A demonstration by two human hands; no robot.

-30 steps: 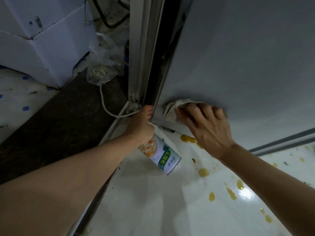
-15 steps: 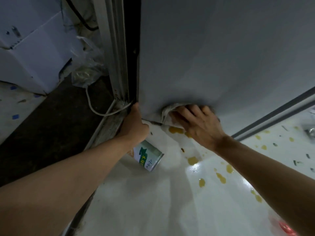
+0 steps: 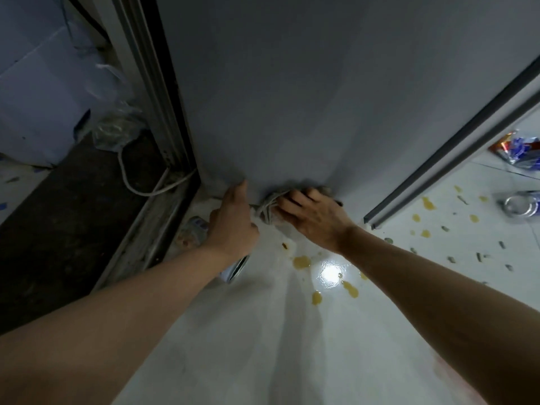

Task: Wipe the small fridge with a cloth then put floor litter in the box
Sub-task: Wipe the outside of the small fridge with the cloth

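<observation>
The small fridge [image 3: 292, 92] fills the upper middle as a plain grey panel. My right hand [image 3: 314, 219] presses a bunched pale cloth [image 3: 270, 204] against the panel's bottom edge. My left hand [image 3: 233, 223] grips the fridge's lower left corner, thumb up on the panel. A tin can [image 3: 198, 229] lies on the white floor under my left wrist, mostly hidden by it. A white cardboard box [image 3: 43, 92] stands at the far left. A crumpled red and blue wrapper [image 3: 517, 150] and a crushed clear bottle [image 3: 523, 203] lie on the floor at the right.
Yellow spill spots [image 3: 302, 261] and small dark bits dot the white floor [image 3: 263, 331] below the fridge. A clear plastic bag [image 3: 117, 130] and a white cable [image 3: 140, 187] lie on the dark floor strip at the left. A dark rail [image 3: 455, 147] slants down at the right.
The view has swung right, bringing the wrapper and bottle into sight. My right hand stays pressed on the cloth at the fridge's bottom edge. My left hand keeps its hold on the corner.
</observation>
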